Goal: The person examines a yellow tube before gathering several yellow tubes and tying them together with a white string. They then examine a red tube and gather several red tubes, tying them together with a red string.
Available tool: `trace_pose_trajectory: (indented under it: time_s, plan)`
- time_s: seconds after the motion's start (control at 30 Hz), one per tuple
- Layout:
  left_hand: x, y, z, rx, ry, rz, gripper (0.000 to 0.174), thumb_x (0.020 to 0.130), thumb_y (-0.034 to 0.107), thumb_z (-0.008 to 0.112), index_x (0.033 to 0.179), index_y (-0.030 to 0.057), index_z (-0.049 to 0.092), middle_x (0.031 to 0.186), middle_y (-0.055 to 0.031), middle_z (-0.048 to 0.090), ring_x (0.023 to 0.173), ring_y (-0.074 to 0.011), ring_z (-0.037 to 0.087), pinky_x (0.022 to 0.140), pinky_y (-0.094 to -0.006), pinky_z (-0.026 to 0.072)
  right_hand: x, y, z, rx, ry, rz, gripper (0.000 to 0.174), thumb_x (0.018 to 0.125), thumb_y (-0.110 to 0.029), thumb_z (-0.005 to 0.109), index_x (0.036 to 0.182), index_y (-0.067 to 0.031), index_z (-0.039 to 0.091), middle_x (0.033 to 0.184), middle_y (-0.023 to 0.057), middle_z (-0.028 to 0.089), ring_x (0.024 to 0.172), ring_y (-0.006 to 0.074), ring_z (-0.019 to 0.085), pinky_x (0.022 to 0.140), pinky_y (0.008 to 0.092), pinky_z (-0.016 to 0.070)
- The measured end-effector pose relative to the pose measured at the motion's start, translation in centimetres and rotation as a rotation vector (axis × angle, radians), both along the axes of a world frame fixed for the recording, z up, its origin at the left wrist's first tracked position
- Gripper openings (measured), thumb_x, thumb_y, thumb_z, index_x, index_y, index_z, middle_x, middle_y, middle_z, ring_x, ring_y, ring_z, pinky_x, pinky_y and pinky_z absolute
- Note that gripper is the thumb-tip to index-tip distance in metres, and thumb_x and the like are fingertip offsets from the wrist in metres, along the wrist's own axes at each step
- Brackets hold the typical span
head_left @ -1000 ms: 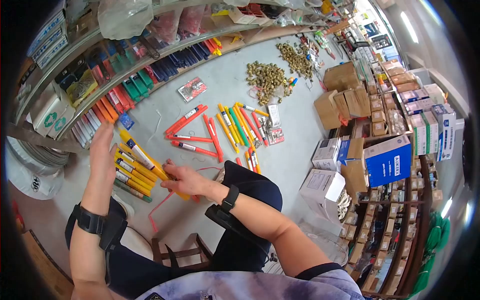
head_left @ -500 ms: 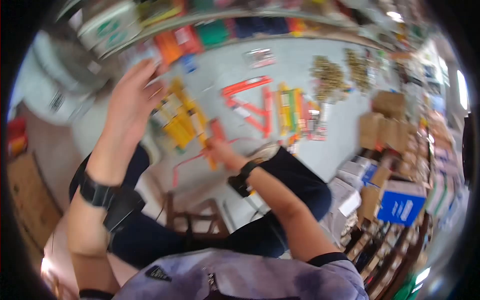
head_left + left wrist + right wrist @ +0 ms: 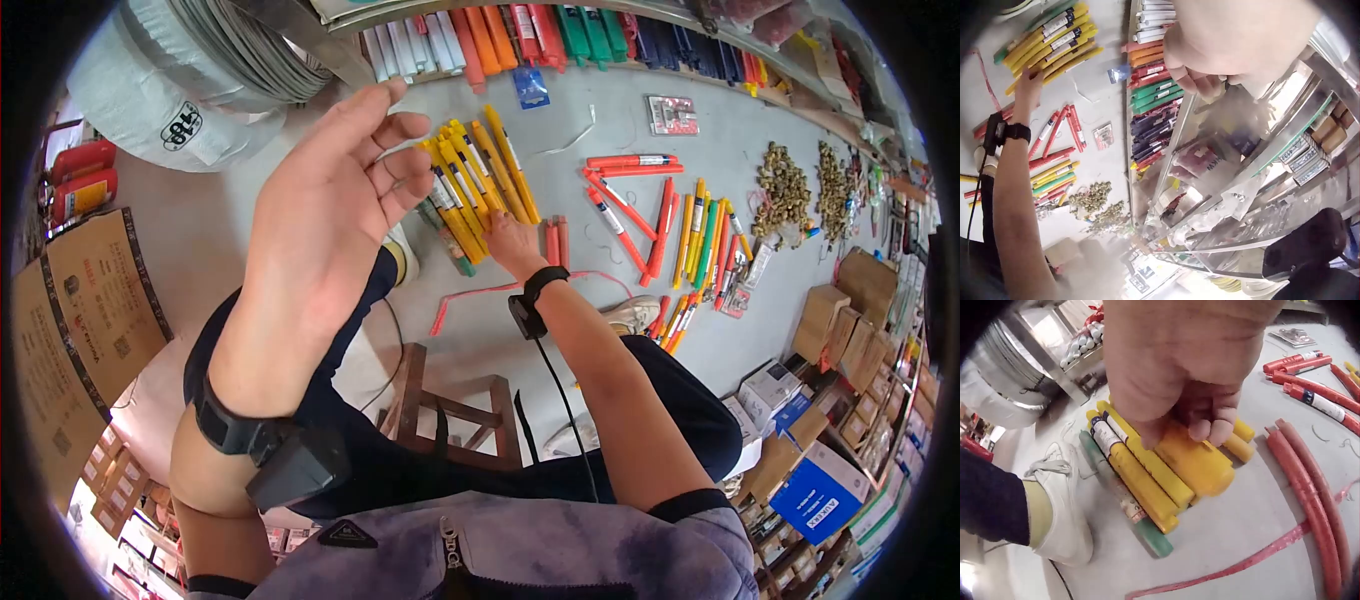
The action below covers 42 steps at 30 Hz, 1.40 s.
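A row of yellow labelled tubes (image 3: 460,205) lies on the grey floor, with a speckled green tube (image 3: 1150,534) along its left edge. My right hand (image 3: 513,245) is at the near end of this row. In the right wrist view its curled fingers grip a yellow tube (image 3: 1200,464) lying over its neighbours. My left hand (image 3: 325,205) is raised closer to the head camera, palm facing inward, fingers loosely bent around nothing. Two red tubes (image 3: 1304,494) lie just right of my right hand, near a pink strap (image 3: 490,288).
Farther right lie red tubes (image 3: 620,230), mixed yellow and green tubes (image 3: 708,230) and piles of brass-coloured fittings (image 3: 783,195). Shelving with colourful tubes (image 3: 590,40) borders the back. A white sack (image 3: 165,110) stands at left, a wooden stool (image 3: 455,410) between the legs, cartons (image 3: 825,320) at right.
The head view has swung left. My left hand has risen away from the tubes. My right hand has brought its tilted yellow tube down onto the row.
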<state>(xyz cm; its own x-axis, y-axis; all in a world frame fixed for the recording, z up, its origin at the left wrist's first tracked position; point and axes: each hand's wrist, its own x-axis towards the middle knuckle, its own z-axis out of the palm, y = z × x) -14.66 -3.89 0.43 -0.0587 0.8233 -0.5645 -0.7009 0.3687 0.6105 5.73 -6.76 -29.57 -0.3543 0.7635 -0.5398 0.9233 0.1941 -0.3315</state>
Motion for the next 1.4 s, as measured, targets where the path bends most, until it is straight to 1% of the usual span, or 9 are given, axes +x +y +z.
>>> trace_pose_trajectory:
  time_s: [0.33, 0.53, 0.63, 0.83, 0.9, 1.03, 1.13, 1.2, 1.4]
  plan:
    - [0.0, -0.5, 0.2, -0.042, -0.033, 0.003, 0.026, 0.086, 0.020, 0.047, 0.106, 0.0031, 0.047, 0.085, -0.0029, 0.051, 0.072, -0.0107, 0.049, 0.067, -0.0239, 0.0419, -3.3, 0.3, -2.1, 0.090, -0.063, 0.052, 0.035, 0.078, -0.030, 0.050, 0.096, -0.0004, 0.048, 0.089, 0.0167, 0.057, 0.079, 0.0282, 0.059, 0.063, 0.0357, 0.0480]
    - [0.2, -0.4, 0.4, -0.043, -0.042, -0.004, 0.027, 0.086, 0.021, 0.046, 0.106, 0.0031, 0.047, 0.085, -0.0031, 0.051, 0.073, -0.0111, 0.049, 0.068, -0.0247, 0.0413, -3.4, 1.3, -1.4, 0.117, -0.207, 0.267, 0.034, 0.078, -0.028, 0.049, 0.097, -0.0010, 0.050, 0.084, 0.0116, 0.060, 0.074, 0.0229, 0.061, 0.061, 0.0325, 0.0482]
    - [0.3, -0.5, 0.4, -0.042, -0.045, -0.012, 0.027, 0.086, 0.021, 0.046, 0.106, 0.0033, 0.047, 0.085, -0.0029, 0.051, 0.074, -0.0111, 0.049, 0.068, -0.0248, 0.0410, -2.7, 1.3, -1.2, 0.174, -0.221, 0.320, 0.026, 0.081, -0.016, 0.040, 0.100, -0.0009, 0.050, 0.082, 0.0085, 0.062, 0.076, 0.0192, 0.061, 0.059, 0.0305, 0.0485]
    - [1.1, -0.2, 0.3, -0.044, 0.001, -0.006, 0.025, 0.084, 0.020, 0.050, 0.103, 0.0039, 0.049, 0.083, -0.0026, 0.052, 0.071, -0.0107, 0.049, 0.068, -0.0245, 0.0406, -2.0, 1.1, 0.8, 0.097, -0.180, 0.233, 0.027, 0.081, -0.021, 0.043, 0.100, -0.0029, 0.048, 0.083, 0.0074, 0.061, 0.078, 0.0213, 0.061, 0.059, 0.0338, 0.0483]
    - [1.5, 0.1, 0.3, -0.032, 0.010, -0.003, 0.024, 0.083, 0.020, 0.052, 0.100, 0.0038, 0.050, 0.081, -0.0032, 0.054, 0.071, -0.0109, 0.050, 0.069, -0.0245, 0.0405, -1.2, 0.7, 1.3, 0.172, -0.155, 0.153, 0.031, 0.077, -0.033, 0.050, 0.091, -0.0053, 0.050, 0.082, 0.0100, 0.060, 0.074, 0.0242, 0.060, 0.059, 0.0378, 0.0465]
    - [2.2, 0.5, 0.2, 0.046, 0.005, -0.058, 0.023, 0.083, 0.022, 0.053, 0.096, 0.0031, 0.052, 0.074, -0.0008, 0.052, 0.069, -0.0102, 0.050, 0.067, -0.0236, 0.0412, 1.9, 0.1, 1.8, 0.031, -0.109, 0.078, 0.021, 0.076, -0.022, 0.049, 0.090, -0.0055, 0.051, 0.076, 0.0096, 0.061, 0.070, 0.0254, 0.061, 0.057, 0.0376, 0.0487]
    - [3.1, 0.8, 0.0, 0.053, -0.014, -0.071, 0.024, 0.084, 0.024, 0.051, 0.094, 0.0023, 0.052, 0.071, -0.0004, 0.051, 0.069, -0.0103, 0.050, 0.067, -0.0238, 0.0415, 5.5, -1.7, 1.7, 0.132, -0.042, 0.081, 0.014, 0.073, -0.017, 0.050, 0.081, -0.0067, 0.055, 0.074, 0.0096, 0.061, 0.070, 0.0254, 0.061, 0.058, 0.0359, 0.0485]
    - [3.8, 1.1, -0.1, 0.054, -0.042, -0.077, 0.024, 0.084, 0.025, 0.051, 0.093, 0.0019, 0.052, 0.071, -0.0004, 0.051, 0.069, -0.0103, 0.050, 0.067, -0.0241, 0.0417, 7.8, -2.7, 3.0, 0.099, -0.019, 0.072, 0.023, 0.077, -0.026, 0.049, 0.073, -0.0067, 0.059, 0.073, 0.0138, 0.060, 0.070, 0.0297, 0.059, 0.062, 0.0417, 0.0466]
    - [7.2, 1.9, 0.3, 0.007, -0.005, -0.128, 0.024, 0.085, 0.023, 0.050, 0.095, 0.0024, 0.052, 0.075, -0.0008, 0.052, 0.070, -0.0116, 0.050, 0.068, -0.0244, 0.0420, 13.9, -5.6, 3.0, -0.155, -0.233, -0.152, 0.031, 0.078, -0.033, 0.048, 0.081, -0.0051, 0.060, 0.082, 0.0131, 0.061, 0.078, 0.0290, 0.059, 0.066, 0.0401, 0.0472]
